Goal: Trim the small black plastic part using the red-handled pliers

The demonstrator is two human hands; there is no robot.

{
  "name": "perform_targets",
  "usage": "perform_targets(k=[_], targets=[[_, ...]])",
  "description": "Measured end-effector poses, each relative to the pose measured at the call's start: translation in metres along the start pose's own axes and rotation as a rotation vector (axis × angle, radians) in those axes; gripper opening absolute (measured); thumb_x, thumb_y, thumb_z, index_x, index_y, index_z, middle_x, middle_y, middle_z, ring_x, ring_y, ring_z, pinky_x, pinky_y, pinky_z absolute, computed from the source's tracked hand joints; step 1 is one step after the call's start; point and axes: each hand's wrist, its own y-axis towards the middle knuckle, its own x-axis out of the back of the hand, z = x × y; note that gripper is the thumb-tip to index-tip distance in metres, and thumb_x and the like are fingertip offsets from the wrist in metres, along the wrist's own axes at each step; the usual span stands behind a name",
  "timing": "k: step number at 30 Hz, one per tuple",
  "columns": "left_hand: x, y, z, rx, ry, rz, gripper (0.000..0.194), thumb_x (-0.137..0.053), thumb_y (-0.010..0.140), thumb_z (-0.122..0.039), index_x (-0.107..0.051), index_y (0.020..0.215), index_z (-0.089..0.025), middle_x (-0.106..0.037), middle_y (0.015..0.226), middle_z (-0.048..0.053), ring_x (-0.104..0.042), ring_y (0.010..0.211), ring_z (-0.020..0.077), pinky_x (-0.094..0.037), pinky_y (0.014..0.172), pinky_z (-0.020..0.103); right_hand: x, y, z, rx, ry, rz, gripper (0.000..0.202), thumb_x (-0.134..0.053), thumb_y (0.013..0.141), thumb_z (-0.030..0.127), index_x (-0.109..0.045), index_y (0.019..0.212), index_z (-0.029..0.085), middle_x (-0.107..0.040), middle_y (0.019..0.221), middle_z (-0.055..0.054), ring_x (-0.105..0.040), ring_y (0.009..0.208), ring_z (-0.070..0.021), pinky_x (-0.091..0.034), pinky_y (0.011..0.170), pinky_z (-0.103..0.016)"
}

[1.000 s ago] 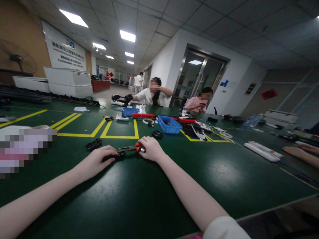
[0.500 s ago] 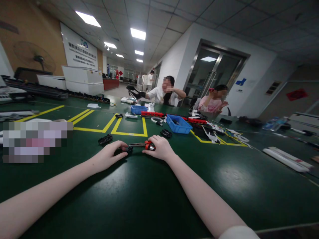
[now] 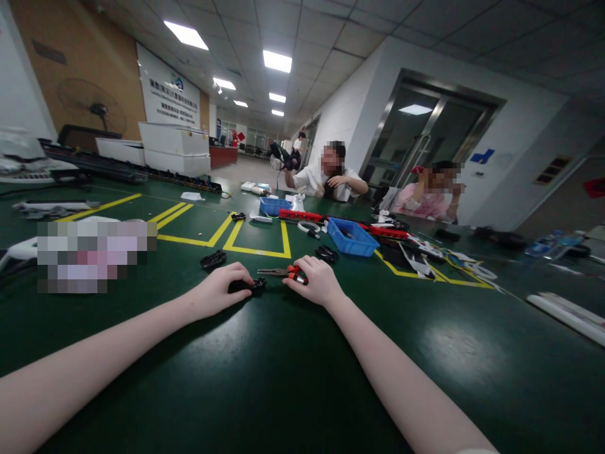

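My left hand (image 3: 222, 290) rests on the green table (image 3: 283, 378), its thumb and fingers closed round a small black part (image 3: 258, 285). Red-handled long-nose pliers (image 3: 297, 275) are held in my right hand (image 3: 317, 281), their metal jaws pointing left at the black part. The jaw tips are just above the part; whether they touch it cannot be told. One black piece (image 3: 213, 259) lies behind my left hand, and another (image 3: 327, 253) behind my right hand.
Farther back stand a blue bin (image 3: 352, 238) and a smaller blue bin (image 3: 275, 205). Red strips (image 3: 302, 216), cables and white pieces lie around them. Yellow tape (image 3: 258, 252) marks the table. Two people sit across the table. White boxes (image 3: 174, 148) stand back left.
The whole view has shifted, so the table things appear farther right. Both hands keep their grips, with the pliers close to the black part. The person opposite has raised a black object.
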Motion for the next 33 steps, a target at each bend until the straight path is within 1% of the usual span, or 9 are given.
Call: perform_targets(k=[8, 12, 15, 18, 20, 23, 25, 29, 33], targets=[[0.0019, 0.0002, -0.0041, -0.02, -0.015, -0.009, 0.021, -0.059, 0.09, -0.035, -0.071, 0.095, -0.019, -0.066, 0.099, 0.006, -0.063, 0.094, 0.0206, -0.05, 0.09, 0.036, -0.0012, 0.0007, 0.0, 0.059, 0.014, 0.014, 0.038, -0.06, 0.086, 0.056, -0.06, 0.09, 0.018, -0.063, 0.089, -0.007, -0.057, 0.081, -0.0203, -0.04, 0.071, -0.031], [0.0018, 0.001, -0.003, -0.015, 0.0, -0.053, 0.017, -0.066, 0.084, -0.033, -0.071, 0.091, -0.018, -0.067, 0.093, 0.004, -0.064, 0.087, 0.0195, -0.051, 0.084, 0.034, -0.0011, 0.0011, 0.0004, 0.081, 0.024, 0.015, 0.037, -0.06, 0.087, 0.055, -0.061, 0.089, 0.018, -0.063, 0.088, -0.007, -0.057, 0.08, -0.0201, -0.04, 0.07, -0.031], [0.0017, 0.0012, -0.0019, 0.019, 0.02, -0.07, 0.019, -0.069, 0.081, -0.03, -0.07, 0.096, -0.018, -0.065, 0.081, 0.001, -0.063, 0.078, 0.0182, -0.051, 0.078, 0.033, -0.0005, 0.001, 0.0001, 0.082, 0.039, 0.001, 0.036, -0.06, 0.086, 0.054, -0.061, 0.09, 0.018, -0.063, 0.088, -0.007, -0.057, 0.079, -0.0198, -0.041, 0.071, -0.031], [0.0013, 0.0007, -0.0021, 0.04, -0.006, -0.055, 0.024, -0.069, 0.08, -0.026, -0.068, 0.102, -0.018, -0.061, 0.074, -0.001, -0.063, 0.077, 0.0182, -0.053, 0.08, 0.036, 0.0005, 0.0008, -0.0001, 0.065, 0.057, -0.028, 0.033, -0.06, 0.087, 0.052, -0.06, 0.091, 0.019, -0.063, 0.088, -0.007, -0.057, 0.08, -0.0203, -0.042, 0.072, -0.031], [0.0005, 0.0, -0.0028, 0.035, -0.045, -0.059, 0.03, -0.07, 0.079, -0.025, -0.065, 0.108, -0.018, -0.062, 0.081, 0.0, -0.063, 0.083, 0.019, -0.054, 0.083, 0.038, 0.0011, 0.0007, -0.0003, 0.049, 0.069, -0.049, 0.032, -0.059, 0.088, 0.051, -0.06, 0.092, 0.019, -0.063, 0.088, -0.007, -0.058, 0.081, -0.0208, -0.043, 0.072, -0.032], [-0.0007, -0.001, -0.0034, 0.035, -0.099, -0.089, 0.042, -0.072, 0.077, -0.025, -0.06, 0.117, -0.02, -0.06, 0.106, 0.004, -0.064, 0.095, 0.0196, -0.055, 0.088, 0.038, 0.0011, 0.0005, -0.0005, 0.032, 0.087, -0.069, 0.033, -0.056, 0.09, 0.051, -0.06, 0.094, 0.018, -0.064, 0.09, -0.008, -0.059, 0.083, -0.0216, -0.044, 0.073, -0.032], [-0.0007, -0.0012, -0.0036, 0.045, -0.107, -0.096, 0.044, -0.072, 0.078, -0.026, -0.059, 0.119, -0.021, -0.056, 0.116, 0.006, -0.064, 0.097, 0.0198, -0.055, 0.088, 0.038, 0.0007, 0.0004, -0.0007, 0.027, 0.097, -0.074, 0.033, -0.056, 0.089, 0.051, -0.06, 0.094, 0.018, -0.064, 0.09, -0.008, -0.059, 0.084, -0.0218, -0.044, 0.073, -0.032], [0.0013, 0.0, -0.0042, -0.011, -0.031, -0.06, 0.024, -0.068, 0.083, -0.031, -0.068, 0.104, -0.019, -0.06, 0.109, 0.007, -0.062, 0.1, 0.0222, -0.053, 0.091, 0.039, 0.0, 0.0005, -0.0013, 0.024, 0.114, -0.074, 0.033, -0.057, 0.089, 0.05, -0.059, 0.094, 0.018, -0.064, 0.09, -0.008, -0.059, 0.083, -0.0218, -0.045, 0.073, -0.032], [0.003, 0.0006, -0.0069, -0.034, 0.0, -0.001, 0.025, -0.064, 0.089, -0.032, -0.07, 0.108, -0.018, -0.063, 0.105, 0.008, -0.063, 0.097, 0.0209, -0.052, 0.09, 0.036, 0.0006, 0.0011, -0.002, 0.031, 0.13, -0.07, 0.031, -0.057, 0.089, 0.049, -0.059, 0.093, 0.019, -0.064, 0.09, -0.008, -0.059, 0.082, -0.0219, -0.045, 0.072, -0.033]])
